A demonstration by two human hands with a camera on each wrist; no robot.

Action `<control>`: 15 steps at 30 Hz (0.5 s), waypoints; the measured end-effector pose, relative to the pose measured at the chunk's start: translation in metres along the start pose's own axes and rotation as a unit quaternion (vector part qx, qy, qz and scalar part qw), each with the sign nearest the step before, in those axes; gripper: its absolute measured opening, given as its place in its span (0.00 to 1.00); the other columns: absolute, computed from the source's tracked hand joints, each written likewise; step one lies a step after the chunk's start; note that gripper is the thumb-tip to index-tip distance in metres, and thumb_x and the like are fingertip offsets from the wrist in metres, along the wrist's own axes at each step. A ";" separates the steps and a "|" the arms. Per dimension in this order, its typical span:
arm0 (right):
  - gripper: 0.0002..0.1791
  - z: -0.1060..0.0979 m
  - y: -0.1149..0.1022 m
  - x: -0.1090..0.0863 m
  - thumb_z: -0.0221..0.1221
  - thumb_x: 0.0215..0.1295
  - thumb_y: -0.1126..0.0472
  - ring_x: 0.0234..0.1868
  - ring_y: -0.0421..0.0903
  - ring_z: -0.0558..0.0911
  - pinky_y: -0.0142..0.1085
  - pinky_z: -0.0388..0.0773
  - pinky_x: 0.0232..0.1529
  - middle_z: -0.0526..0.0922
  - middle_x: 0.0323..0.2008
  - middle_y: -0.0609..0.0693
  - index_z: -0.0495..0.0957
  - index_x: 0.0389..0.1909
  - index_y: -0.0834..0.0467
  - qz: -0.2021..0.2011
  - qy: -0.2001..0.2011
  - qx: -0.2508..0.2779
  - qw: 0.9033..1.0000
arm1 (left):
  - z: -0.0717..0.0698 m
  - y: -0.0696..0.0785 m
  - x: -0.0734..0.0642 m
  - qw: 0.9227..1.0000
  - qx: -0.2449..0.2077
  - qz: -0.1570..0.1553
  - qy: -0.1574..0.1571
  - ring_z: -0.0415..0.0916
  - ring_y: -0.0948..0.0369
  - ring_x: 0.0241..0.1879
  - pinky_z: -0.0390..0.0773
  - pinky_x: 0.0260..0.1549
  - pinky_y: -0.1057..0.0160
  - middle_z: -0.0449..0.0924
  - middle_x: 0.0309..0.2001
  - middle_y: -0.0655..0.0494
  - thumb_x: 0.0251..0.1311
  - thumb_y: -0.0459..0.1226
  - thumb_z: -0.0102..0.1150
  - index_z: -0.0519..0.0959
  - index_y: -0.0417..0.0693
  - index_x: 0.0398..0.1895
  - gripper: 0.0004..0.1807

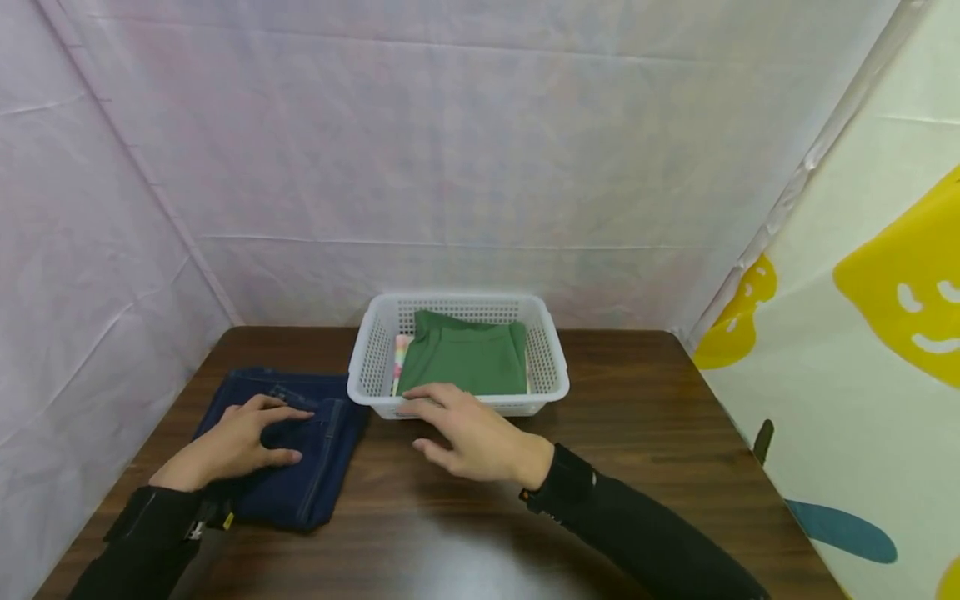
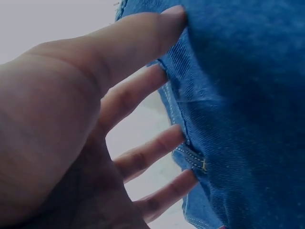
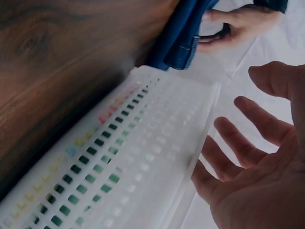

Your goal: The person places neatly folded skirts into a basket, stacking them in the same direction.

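Observation:
Folded dark blue jeans (image 1: 318, 483) lie on the left of the table. My left hand (image 1: 236, 446) rests on them with spread, relaxed fingers. In the left wrist view the fingertips (image 2: 172, 136) touch the denim along a fold. At the centre back stands a white perforated plastic basket (image 1: 557, 367). A folded green garment (image 1: 472, 358) lies in it, over a pastel multicoloured cloth (image 1: 400, 354) that shows at the left. My right hand (image 1: 480, 437) is at the basket's front rim, fingers loosely spread, holding nothing.
The dark wood-grain table (image 1: 637, 433) carries the jeans and basket. White fabric walls (image 1: 465, 167) rise behind and at the left. At the right hangs a panel with yellow smiling shapes (image 1: 915, 283).

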State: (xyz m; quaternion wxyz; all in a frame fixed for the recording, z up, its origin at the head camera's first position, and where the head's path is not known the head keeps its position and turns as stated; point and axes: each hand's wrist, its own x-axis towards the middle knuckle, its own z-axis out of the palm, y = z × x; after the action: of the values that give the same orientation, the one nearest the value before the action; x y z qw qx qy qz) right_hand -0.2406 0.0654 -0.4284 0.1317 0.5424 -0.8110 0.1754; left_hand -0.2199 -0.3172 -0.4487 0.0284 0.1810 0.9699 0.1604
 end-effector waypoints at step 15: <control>0.37 0.045 -0.047 0.020 0.44 0.80 0.41 0.78 0.45 0.41 0.38 0.43 0.75 0.43 0.80 0.47 0.42 0.82 0.47 -0.086 -0.168 -0.014 0.982 | 0.001 0.032 -0.038 0.996 -0.037 0.061 -0.046 0.64 0.35 0.58 0.71 0.47 0.30 0.68 0.62 0.47 0.50 0.61 0.72 0.80 0.69 0.60 0.32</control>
State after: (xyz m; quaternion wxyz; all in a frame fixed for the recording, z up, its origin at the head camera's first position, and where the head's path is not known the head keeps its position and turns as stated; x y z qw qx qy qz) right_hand -0.2054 0.0130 -0.4545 0.0159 0.6297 -0.7744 0.0590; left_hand -0.1736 -0.3028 -0.4394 0.0701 0.2463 0.9481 0.1888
